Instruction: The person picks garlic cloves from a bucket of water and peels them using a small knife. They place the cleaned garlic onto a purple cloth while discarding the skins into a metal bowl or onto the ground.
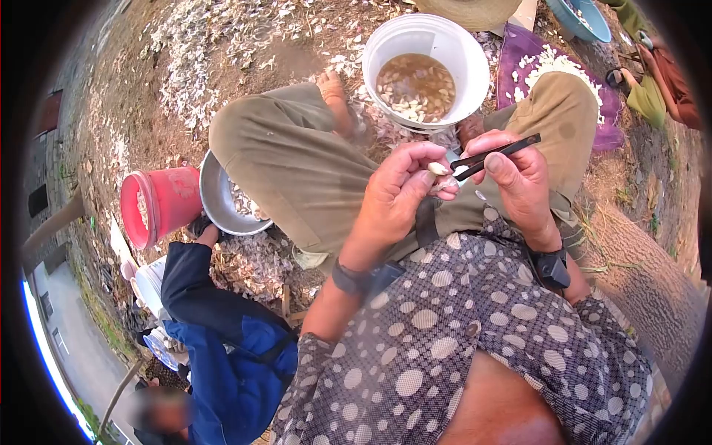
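My left hand pinches a pale garlic clove between thumb and fingers, with a bit of loose skin beside it. In my right hand is a pair of black tweezers, gripped between thumb and fingers. Its tips point left and lie close to the clove, above my lap. Just beyond my hands stands a white bucket with brownish water and several cloves in it.
A purple cloth with peeled cloves lies at the far right. On the left are a metal basin and a red bucket. A person in blue sits close on my left, another person at far right. Garlic skins litter the ground.
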### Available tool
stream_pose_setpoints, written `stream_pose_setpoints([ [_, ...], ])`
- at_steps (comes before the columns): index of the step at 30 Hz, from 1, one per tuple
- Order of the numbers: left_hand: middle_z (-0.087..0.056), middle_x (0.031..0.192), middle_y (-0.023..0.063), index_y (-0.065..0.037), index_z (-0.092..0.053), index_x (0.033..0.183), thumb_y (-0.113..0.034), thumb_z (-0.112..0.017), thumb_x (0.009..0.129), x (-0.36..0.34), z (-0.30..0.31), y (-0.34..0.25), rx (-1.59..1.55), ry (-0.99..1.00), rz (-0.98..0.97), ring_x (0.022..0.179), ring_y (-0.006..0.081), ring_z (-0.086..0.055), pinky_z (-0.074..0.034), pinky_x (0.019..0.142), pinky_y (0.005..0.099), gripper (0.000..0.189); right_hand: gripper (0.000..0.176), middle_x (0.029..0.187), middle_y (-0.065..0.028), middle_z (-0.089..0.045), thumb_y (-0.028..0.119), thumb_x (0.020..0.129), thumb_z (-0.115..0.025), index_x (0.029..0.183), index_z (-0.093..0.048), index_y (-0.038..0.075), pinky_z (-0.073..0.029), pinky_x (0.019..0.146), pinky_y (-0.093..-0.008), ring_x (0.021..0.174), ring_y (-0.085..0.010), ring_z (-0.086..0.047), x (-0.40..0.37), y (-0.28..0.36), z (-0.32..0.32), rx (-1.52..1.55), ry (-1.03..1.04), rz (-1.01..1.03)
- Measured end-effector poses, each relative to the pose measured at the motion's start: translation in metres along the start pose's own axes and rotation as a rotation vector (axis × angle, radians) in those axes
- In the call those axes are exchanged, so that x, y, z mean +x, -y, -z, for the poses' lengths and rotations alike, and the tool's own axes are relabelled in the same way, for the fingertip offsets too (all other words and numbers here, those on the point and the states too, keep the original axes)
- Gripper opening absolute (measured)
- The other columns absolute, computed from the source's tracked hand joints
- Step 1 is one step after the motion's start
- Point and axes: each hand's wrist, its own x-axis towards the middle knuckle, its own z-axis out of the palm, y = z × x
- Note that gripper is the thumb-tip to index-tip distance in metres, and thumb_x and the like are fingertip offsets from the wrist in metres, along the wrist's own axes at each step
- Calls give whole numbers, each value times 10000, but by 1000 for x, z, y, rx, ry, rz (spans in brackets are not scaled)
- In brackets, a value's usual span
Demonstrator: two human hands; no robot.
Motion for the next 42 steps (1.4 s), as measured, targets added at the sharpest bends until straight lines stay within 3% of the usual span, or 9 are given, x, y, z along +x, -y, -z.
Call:
stream_pose_setpoints([
  [12,-677,1013,154,24,-549,1238,-53,-570,1028,0,8,7,-86,29,-39,864,212,-713,-617,741,326,224,295,921,-50,-671,237,1006,-660,1097,-679,-42,-516,696,-238,751,-90,-621,2,-1,-8,88,-43,-84],
  [18,-671,1038,167,20,-567,1199,-41,-588,1018,0,11,10,-129,78,-75,848,214,-713,-612,720,332,191,299,867,-49,-675,244,1015,-649,1107,-672,-39,-492,633,-221,695,-82,-601,1,-1,-10,305,-74,-215],
  [24,-651,1093,167,16,-585,1175,-15,-598,1006,-1,9,8,-127,60,-154,834,212,-711,-610,707,337,173,298,831,-37,-672,241,1014,-650,1113,-669,-40,-447,556,-203,625,-62,-564,-2,1,-15,246,-72,-194],
  [30,-644,1115,176,24,-594,1168,6,-586,1005,-1,10,9,-97,68,-170,842,216,-713,-610,707,341,164,251,826,-40,-675,203,1016,-645,1111,-673,-28,-390,497,-184,564,-39,-517,-4,0,-11,190,-70,-171],
  [36,-642,1108,177,20,-596,1191,17,-586,1000,-1,8,8,-90,143,-161,838,221,-710,-607,712,343,191,208,930,-89,-705,177,1030,-617,1065,-651,-25,-341,446,-162,488,-9,-467,-7,10,-17,191,-110,-189],
  [39,-634,1129,172,17,-597,1190,7,-576,1009,0,6,11,-176,181,-138,826,215,-702,-598,707,335,182,208,983,-112,-709,177,1042,-596,1051,-630,-28,-335,440,-160,478,-1,-461,-7,3,-18,364,-97,-177],
  [42,-626,1110,140,6,-595,1220,-43,-570,1026,3,2,17,-269,142,-100,851,192,-680,-590,700,320,202,212,931,-104,-709,179,1051,-579,1049,-621,-29,-333,435,-158,474,-1,-461,-6,1,-24,348,-189,-146],
])
